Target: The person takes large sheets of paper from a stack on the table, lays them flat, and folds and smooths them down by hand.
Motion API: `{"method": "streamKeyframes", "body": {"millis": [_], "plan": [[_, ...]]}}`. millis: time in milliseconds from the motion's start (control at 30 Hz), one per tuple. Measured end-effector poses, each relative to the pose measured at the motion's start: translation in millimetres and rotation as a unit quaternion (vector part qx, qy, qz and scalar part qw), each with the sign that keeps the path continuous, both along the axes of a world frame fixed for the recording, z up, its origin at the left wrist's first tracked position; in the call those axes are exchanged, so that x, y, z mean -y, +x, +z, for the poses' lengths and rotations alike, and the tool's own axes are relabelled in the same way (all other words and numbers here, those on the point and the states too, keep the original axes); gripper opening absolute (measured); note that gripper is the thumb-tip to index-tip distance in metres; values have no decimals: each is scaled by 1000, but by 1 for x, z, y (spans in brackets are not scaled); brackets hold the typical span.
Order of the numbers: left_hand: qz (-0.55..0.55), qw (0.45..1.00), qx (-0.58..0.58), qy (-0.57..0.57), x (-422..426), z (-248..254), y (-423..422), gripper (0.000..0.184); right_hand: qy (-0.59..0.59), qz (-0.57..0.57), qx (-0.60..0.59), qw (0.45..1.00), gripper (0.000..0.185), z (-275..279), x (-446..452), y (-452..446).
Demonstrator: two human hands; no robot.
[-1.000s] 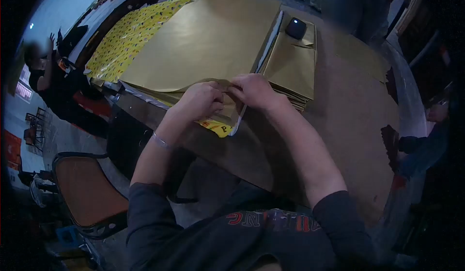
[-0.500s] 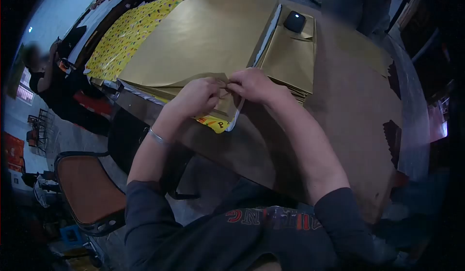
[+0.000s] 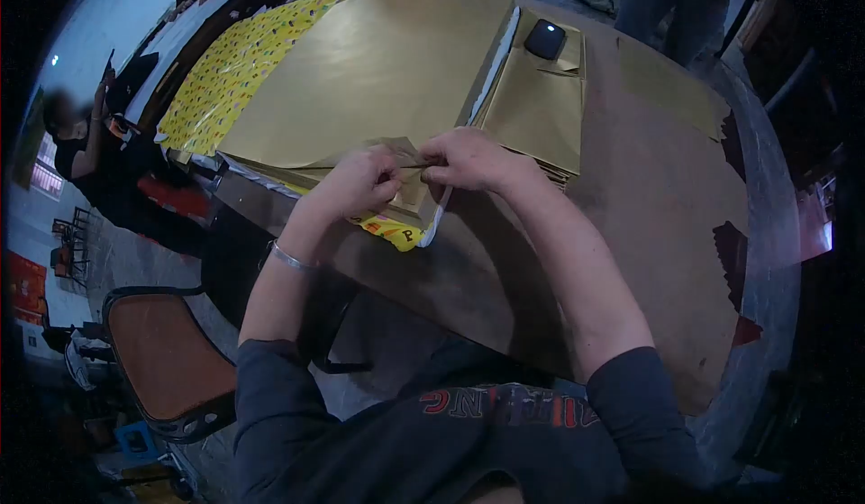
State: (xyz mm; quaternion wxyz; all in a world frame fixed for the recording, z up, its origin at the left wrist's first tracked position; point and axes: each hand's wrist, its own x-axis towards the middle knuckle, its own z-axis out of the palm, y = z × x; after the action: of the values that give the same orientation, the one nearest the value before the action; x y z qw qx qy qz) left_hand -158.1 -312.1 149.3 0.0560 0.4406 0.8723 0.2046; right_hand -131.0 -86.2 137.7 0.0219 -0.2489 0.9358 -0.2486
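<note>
A large stack of gold-brown paper [image 3: 369, 72] lies on the table over a yellow printed sheet [image 3: 405, 237]. At its near right corner, my left hand [image 3: 360, 180] is closed in a pinch on the top paper, which is raised and creased there. Close beside it, my right hand [image 3: 473, 160] pinches the same paper between thumb and fingers. My fingers hide part of the crease. Just right of my right hand is a pile of folded gold-brown paper [image 3: 539, 112], with a black phone-like device [image 3: 545, 39] on its far end.
Brown board or paper covers the table [image 3: 649, 198] to the right. Yellow patterned sheeting [image 3: 243, 58] extends at the far left. A brown-seated chair [image 3: 167, 351] stands at left. One person [image 3: 90, 153] is at the left, others are at the back.
My left hand has shifted slightly left and down, and a gap has opened between my hands. The paper between them now shows a sharper raised fold.
</note>
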Motion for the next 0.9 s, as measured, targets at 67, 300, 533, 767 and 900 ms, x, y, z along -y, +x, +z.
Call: {"method": "streamKeyframes", "body": {"millis": [67, 300, 533, 767, 900], "plan": [[6, 1000, 21, 1, 1, 5, 2, 15, 19, -21, -15, 999, 28, 2, 4, 4], [83, 964, 168, 188, 23, 8, 27, 27, -45, -27, -30, 998, 25, -5, 4, 2], [100, 966, -179, 160, 18, -20, 21, 12, -4, -36, -35, 999, 37, 2, 9, 10], [120, 932, -290, 179, 16, -11, 16, 12, -7, -26, -106, 994, 36, -5, 16, 8], [114, 927, -301, 195, 13, -9, 15, 12, -9, -31, -146, 989, 27, -7, 18, 12]]}}
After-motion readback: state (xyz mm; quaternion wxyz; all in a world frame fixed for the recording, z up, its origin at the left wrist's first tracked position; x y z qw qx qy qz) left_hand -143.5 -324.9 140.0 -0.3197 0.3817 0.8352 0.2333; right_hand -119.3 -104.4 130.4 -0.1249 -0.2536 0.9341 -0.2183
